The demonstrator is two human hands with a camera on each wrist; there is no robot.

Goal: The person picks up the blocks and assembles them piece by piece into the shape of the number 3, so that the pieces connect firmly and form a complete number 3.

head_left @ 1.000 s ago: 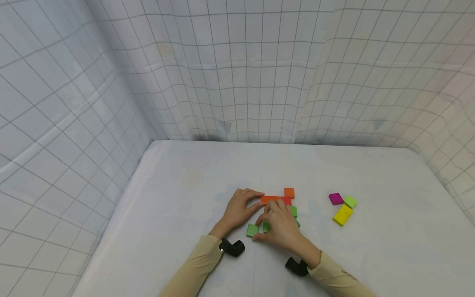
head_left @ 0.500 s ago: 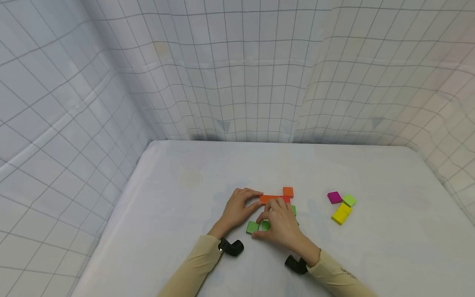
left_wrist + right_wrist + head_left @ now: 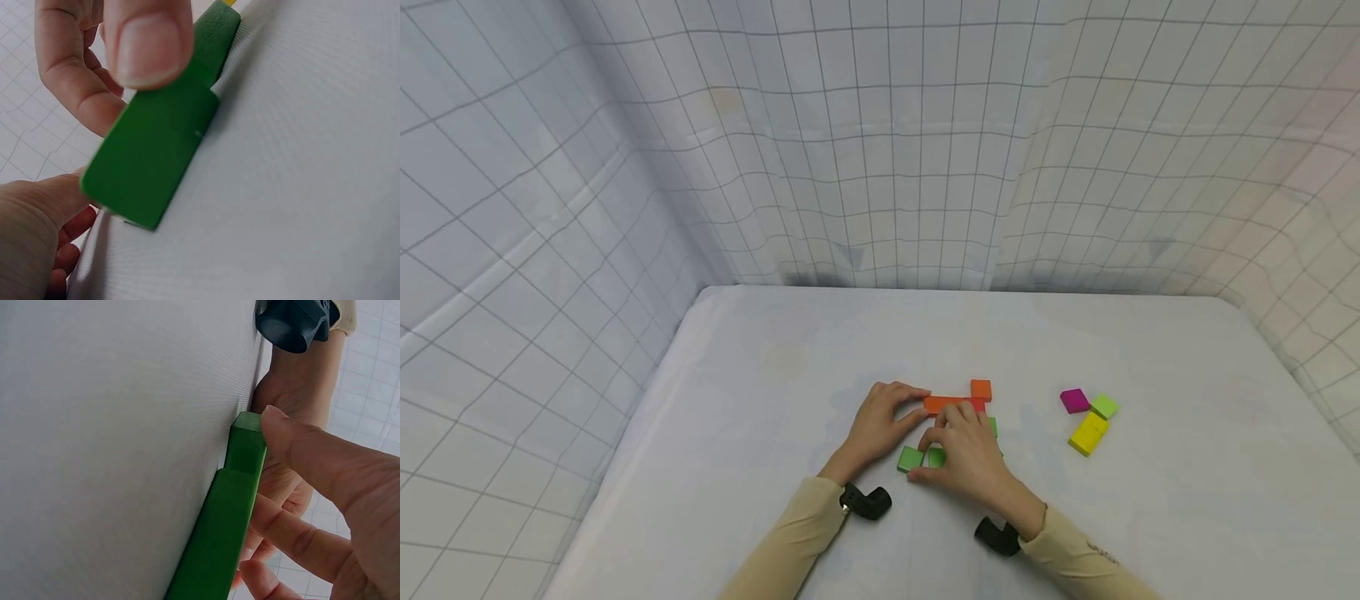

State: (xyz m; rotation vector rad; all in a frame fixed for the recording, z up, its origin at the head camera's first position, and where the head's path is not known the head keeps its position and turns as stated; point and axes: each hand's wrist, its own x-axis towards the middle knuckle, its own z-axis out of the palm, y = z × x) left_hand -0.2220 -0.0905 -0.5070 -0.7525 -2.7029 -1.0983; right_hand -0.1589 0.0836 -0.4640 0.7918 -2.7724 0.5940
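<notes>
Left hand's [image 3: 877,423] pinch on orange block [image 3: 943,405], head view only; right hand's [image 3: 967,454], green block [image 3: 911,459].

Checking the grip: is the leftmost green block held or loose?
Held: in the head view, the right hand pinches the leftmost green block between thumb and index finger. Lifted or not: cannot tell.

1. A white cloth-covered table [image 3: 745,333] fills the lower part of the head view, its far corners rounded.
2. Beyond its far edge hangs a white back curtain [image 3: 910,158] with a thin dark grid, the lines wavy where the fabric ripples.
3. A gridded left curtain [image 3: 497,275] and a gridded right curtain [image 3: 1311,275] flank it.
4. Soft light falls bluish at left, faintly pink at upper right; dark shadow smudges the back curtain's foot.
5. Up close, the tablecloth [image 3: 106,456] shows fine ribbing.
</notes>
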